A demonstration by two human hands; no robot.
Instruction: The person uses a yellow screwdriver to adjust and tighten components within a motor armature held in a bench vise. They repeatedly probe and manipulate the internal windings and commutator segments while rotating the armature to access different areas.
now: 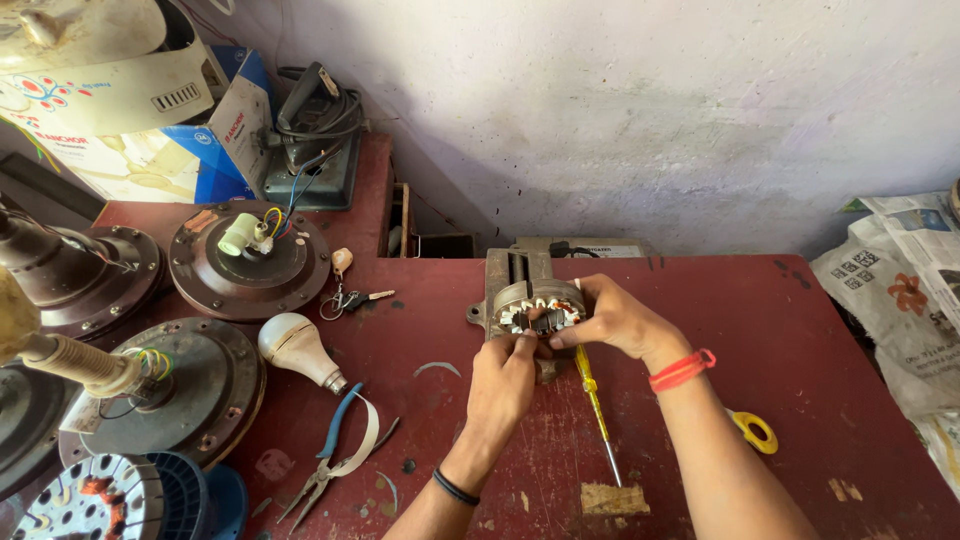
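A small grey motor stator (537,312) with copper windings and white slot insulation stands on the dark red table (780,330). My left hand (503,385) pinches at its front face from below. My right hand (612,318), with a red thread band on the wrist, grips its right side. A yellow-handled screwdriver (594,405) lies on the table under my right forearm, tip pointing toward me.
Left of my hands lie a white bulb (297,349), blue-handled pliers (328,455), a key ring (345,296) and several brown fan motor housings (248,258). A yellow tape roll (755,431) sits right of my right arm. Newspapers (900,290) lie at far right; boxes stack at back left.
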